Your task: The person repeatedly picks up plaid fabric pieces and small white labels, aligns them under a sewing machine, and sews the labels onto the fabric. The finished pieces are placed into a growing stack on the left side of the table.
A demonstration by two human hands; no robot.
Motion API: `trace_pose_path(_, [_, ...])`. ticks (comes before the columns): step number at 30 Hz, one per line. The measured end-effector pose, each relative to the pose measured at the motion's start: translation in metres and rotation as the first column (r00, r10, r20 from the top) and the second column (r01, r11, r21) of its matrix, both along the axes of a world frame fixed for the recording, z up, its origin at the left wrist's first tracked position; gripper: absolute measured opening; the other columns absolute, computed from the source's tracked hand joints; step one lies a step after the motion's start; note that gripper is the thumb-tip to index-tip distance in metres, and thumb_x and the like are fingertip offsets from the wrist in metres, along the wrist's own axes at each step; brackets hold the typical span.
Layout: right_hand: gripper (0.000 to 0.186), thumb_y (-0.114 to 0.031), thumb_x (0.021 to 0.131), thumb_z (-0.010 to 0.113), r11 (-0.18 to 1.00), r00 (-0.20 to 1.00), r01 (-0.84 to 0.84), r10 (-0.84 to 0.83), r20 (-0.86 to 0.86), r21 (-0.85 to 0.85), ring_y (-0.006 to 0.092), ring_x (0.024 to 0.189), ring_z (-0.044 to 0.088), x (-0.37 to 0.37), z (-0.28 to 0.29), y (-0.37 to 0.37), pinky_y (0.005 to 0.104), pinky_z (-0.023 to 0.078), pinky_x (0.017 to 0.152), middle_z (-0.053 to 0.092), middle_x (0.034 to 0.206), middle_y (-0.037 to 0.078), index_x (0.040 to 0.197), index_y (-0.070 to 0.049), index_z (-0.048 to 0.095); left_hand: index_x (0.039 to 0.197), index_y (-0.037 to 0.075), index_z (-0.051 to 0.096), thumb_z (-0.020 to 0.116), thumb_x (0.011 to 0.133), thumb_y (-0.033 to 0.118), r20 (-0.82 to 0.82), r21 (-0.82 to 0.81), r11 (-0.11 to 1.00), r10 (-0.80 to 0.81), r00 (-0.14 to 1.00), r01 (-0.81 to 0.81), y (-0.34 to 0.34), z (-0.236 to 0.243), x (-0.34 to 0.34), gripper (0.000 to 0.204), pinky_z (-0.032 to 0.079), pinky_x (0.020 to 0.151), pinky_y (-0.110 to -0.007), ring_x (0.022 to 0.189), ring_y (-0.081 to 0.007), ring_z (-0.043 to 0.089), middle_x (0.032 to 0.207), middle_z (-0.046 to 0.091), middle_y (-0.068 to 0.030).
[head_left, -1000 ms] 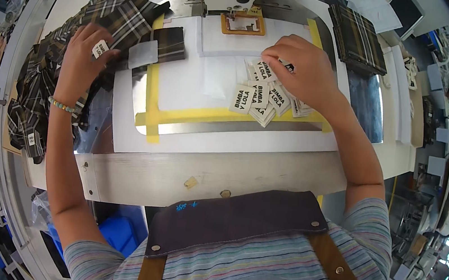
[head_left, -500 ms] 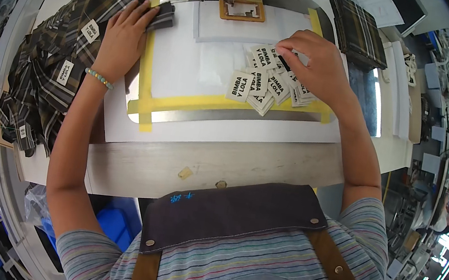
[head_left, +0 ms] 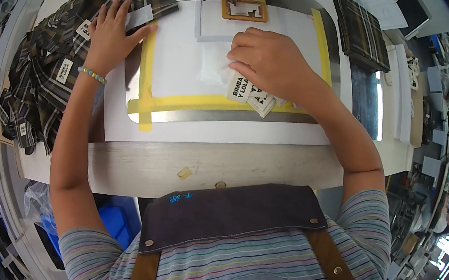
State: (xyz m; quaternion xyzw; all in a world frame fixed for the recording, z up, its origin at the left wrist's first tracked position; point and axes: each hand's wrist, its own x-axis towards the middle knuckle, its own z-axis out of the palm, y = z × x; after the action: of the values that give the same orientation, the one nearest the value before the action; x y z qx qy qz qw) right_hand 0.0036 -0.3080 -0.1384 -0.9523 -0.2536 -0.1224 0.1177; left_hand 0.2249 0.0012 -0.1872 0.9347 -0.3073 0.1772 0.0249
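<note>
Label placing looks in hand: right hand (head_left: pixel 271 61) fingers curled together over white labels (head_left: pixel 253 94) on the taped plate (head_left: pixel 222 111), perhaps pinching one. Left hand (head_left: pixel 111 34), fingers spread, presses plaid fabric pieces (head_left: pixel 48 60); next needs careful alignment.

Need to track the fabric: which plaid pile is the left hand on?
The large dark plaid fabric pile at far left; the left hand rests on it. The smaller stack lies untouched.

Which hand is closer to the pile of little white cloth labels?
Right. The right hand rests on the little white cloth labels; the left hand lies apart on dark plaid fabric.
</note>
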Motion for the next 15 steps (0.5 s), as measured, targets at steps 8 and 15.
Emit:
trace_pose_path(8, [0.008,-0.014,0.093,0.077,0.985,0.992,0.098,-0.108,0.060,0.140,0.0233,0.088,0.069,0.000,0.005,0.000,0.0379,0.056,0.075,0.072,0.096,0.001,0.094,-0.006,0.077,0.119,0.002,0.076,0.080,0.097,0.028,-0.270,-0.544,0.765,-0.549,0.791,0.345,-0.069,0.068,-0.102,0.035,0.060,0.082,-0.038,0.095,-0.0266,0.076,0.112,0.080,-0.0108])
trace_pose_path(15, [0.010,-0.006,0.086,0.079,0.990,0.916,0.039,-0.089,0.391,0.134,0.0239,0.089,0.071,-0.020,0.030,-0.018,0.0352,0.057,0.072,0.074,0.098,0.002,0.096,-0.009,0.079,0.136,-0.001,0.068,0.076,0.103,0.029,-0.689,-0.713,0.682,-0.639,0.343,-0.161,-0.111,0.057,-0.116,0.046,0.054,0.079,-0.027,0.088,-0.0123,0.069,0.101,0.077,-0.0073])
